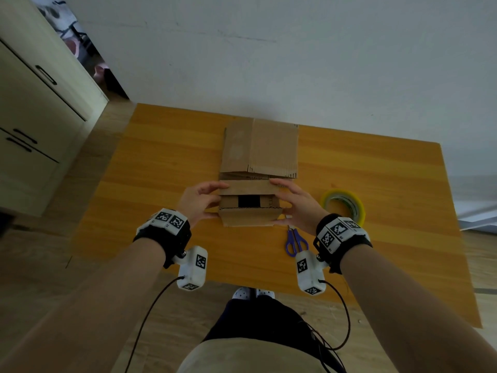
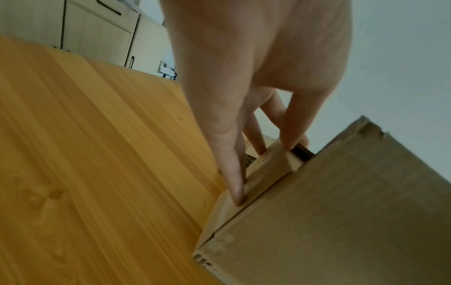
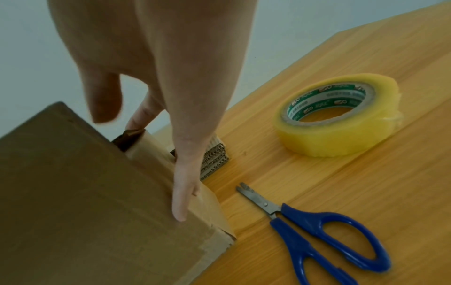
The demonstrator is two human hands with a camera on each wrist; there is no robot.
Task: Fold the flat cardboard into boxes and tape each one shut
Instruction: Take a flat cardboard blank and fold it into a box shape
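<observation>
A small brown cardboard box [image 1: 248,219] stands on the wooden table [image 1: 161,157] near me, its top flaps partly folded with a dark gap in the middle. My left hand [image 1: 200,199] presses its left side with straight fingers [image 2: 234,183], fingertips on the far flap. My right hand [image 1: 295,204] mirrors it on the right side, with fingers [image 3: 182,192] flat along the box [image 3: 85,192] edge and the thumb hovering. Just behind the box lies a stack of flat cardboard [image 1: 259,146]. A roll of clear tape [image 1: 329,197] and blue-handled scissors [image 1: 297,234] lie to the right.
The tape [image 3: 341,135] and scissors [image 3: 317,225] lie close beside my right hand. A pale cabinet [image 1: 32,117] stands left of the table, and a white wall runs behind it. My legs and feet show below the near table edge.
</observation>
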